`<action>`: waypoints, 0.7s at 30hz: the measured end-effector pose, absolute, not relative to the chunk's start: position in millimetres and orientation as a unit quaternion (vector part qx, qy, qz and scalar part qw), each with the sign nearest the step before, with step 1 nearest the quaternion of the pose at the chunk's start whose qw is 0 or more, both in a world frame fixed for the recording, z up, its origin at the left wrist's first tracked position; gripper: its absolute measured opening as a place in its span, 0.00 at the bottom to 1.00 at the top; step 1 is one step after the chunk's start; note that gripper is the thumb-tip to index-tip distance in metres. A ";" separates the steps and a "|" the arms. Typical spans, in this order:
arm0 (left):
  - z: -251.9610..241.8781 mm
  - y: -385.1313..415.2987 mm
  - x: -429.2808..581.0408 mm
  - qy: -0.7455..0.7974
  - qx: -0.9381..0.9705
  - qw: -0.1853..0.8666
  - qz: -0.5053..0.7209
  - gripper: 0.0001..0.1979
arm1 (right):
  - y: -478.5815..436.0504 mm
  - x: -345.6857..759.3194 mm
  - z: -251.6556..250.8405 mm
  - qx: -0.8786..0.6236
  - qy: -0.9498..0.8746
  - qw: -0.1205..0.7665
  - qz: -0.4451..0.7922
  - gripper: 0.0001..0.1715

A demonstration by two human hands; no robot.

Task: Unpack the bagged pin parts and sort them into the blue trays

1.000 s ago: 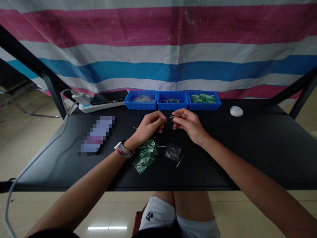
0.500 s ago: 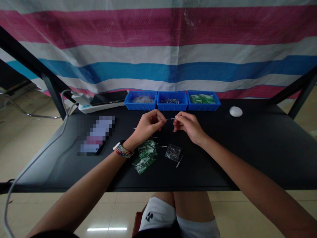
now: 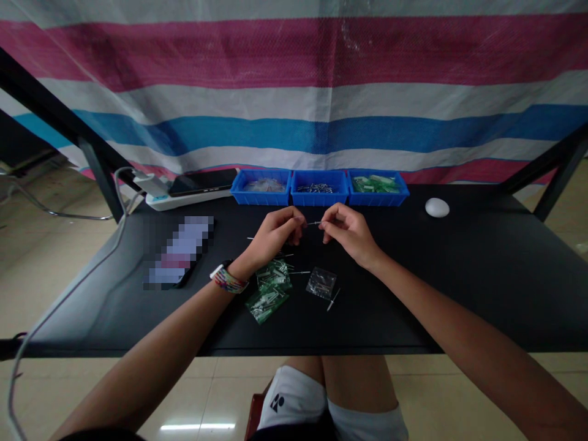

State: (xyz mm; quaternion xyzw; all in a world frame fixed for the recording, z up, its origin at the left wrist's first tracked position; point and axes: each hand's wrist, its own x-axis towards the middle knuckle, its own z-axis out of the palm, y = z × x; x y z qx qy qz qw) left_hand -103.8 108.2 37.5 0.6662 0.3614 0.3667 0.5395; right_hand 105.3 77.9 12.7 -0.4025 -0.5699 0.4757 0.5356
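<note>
Between my hands, over the table, a thin silver blind rivet (image 3: 314,223) lies roughly level. My left hand (image 3: 279,230) pinches one end between thumb and fingers, and my right hand (image 3: 348,231) pinches the other. Below my left hand several green plastic packets (image 3: 269,294) of rivets overlap, partly covered by the wrist. Loose rivets lie around them, one pointing right (image 3: 299,272). A small clear bag (image 3: 321,283) with a few brownish pieces rests nearer my right forearm, with a single rivet (image 3: 333,300) beside it.
Three blue bins stand along the back: clear bags in the left bin (image 3: 261,198), loose rivets in the middle bin (image 3: 319,199), green packets in the right bin (image 3: 377,199). A phone (image 3: 184,252), power strip (image 3: 188,198) and cable lie left. A white oval object (image 3: 437,207) sits right.
My right hand has shifted slightly left and its fingers have curled further over the rivet end. Less of the rivet shows between the hands. The items on the table stay put.
</note>
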 end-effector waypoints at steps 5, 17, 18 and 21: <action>36.0 109.5 -104.3 0.376 0.665 0.540 0.354 0.15 | 76.6 104.7 14.5 -0.404 -0.575 0.546 0.456 0.16; 38.1 106.4 -103.8 0.366 0.675 0.522 0.371 0.13 | 78.2 105.4 12.2 -0.409 -0.524 0.554 0.501 0.12; 37.9 106.3 -103.5 0.366 0.674 0.521 0.373 0.13 | 78.3 105.4 11.8 -0.409 -0.519 0.554 0.506 0.12; 36.1 107.1 -102.7 0.361 0.671 0.524 0.381 0.11 | 78.1 105.2 11.7 -0.412 -0.510 0.550 0.517 0.12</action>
